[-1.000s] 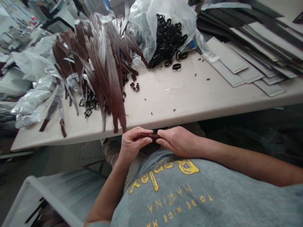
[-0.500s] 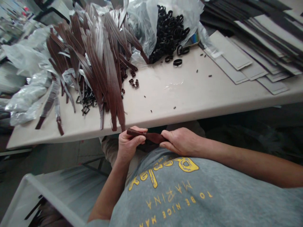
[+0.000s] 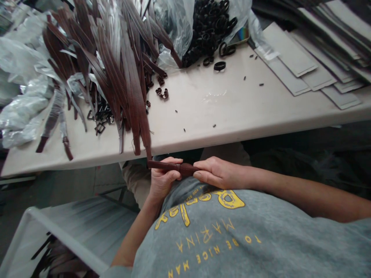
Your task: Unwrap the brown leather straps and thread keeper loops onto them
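A dark brown leather strap (image 3: 187, 170) is stretched between my hands, just off the table's front edge. My left hand (image 3: 165, 178) is closed on its left part, with the thumb on top near a narrow loop around the strap. My right hand (image 3: 214, 172) pinches the other end between thumb and fingers. The strap's left end sticks out past my left fingers, close to the tip of a brown strap (image 3: 145, 129) that hangs from the pile over the table edge; whether they touch I cannot tell.
On the table (image 3: 199, 133) lie small brown loops (image 3: 162, 93), metal buckles (image 3: 100, 127), black loops (image 3: 207, 34) by a plastic bag, and flat grey pieces (image 3: 292, 54) at the right. A white-framed rack (image 3: 66, 243) stands at lower left.
The strap's left end has turned to lie flatter and points further left, its loop now showing beside my left thumb. The view has shifted, so the table items appear higher.
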Available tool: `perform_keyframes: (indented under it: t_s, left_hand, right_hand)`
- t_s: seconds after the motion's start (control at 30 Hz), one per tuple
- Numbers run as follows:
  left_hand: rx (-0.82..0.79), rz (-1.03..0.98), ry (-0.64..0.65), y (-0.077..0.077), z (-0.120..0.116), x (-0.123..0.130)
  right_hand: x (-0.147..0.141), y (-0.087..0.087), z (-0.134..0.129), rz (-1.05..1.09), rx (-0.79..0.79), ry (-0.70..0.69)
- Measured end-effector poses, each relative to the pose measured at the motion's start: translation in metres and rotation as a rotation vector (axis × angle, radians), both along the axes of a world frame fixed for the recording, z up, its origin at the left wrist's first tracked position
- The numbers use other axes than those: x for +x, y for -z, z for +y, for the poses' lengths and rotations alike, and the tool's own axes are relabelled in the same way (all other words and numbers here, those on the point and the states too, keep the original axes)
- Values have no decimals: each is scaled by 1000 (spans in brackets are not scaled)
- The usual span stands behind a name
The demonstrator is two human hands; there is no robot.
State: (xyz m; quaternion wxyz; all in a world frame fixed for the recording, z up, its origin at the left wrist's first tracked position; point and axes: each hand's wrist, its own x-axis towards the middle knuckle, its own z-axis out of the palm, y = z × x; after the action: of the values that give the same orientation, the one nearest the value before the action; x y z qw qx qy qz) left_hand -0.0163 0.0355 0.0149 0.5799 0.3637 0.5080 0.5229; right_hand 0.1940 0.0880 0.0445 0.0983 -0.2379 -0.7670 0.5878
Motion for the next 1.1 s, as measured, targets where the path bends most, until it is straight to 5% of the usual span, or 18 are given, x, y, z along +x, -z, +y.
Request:
perform_keyframes:
  t_s: [0.13,0.4,0.53,0.87,1.1]
  left_hand:
    - [48,13,-46,-1,0,3]
    - [106,-52,-221,1,3,8]
    - [120,-62,-244,-1,2,10]
    - [62,4,-226,-1,-3,9]
    - [65,-36,-132,-3,-3,4]
  right_hand:
    - [-5,0,2,52,2,28]
    - [-8,-3,0,-189,446,179]
    - [-12,-3,-1,-215,520,185]
    - [-15,-1,-2,-194,327,129]
    - [-16,7,1,96,-82,88]
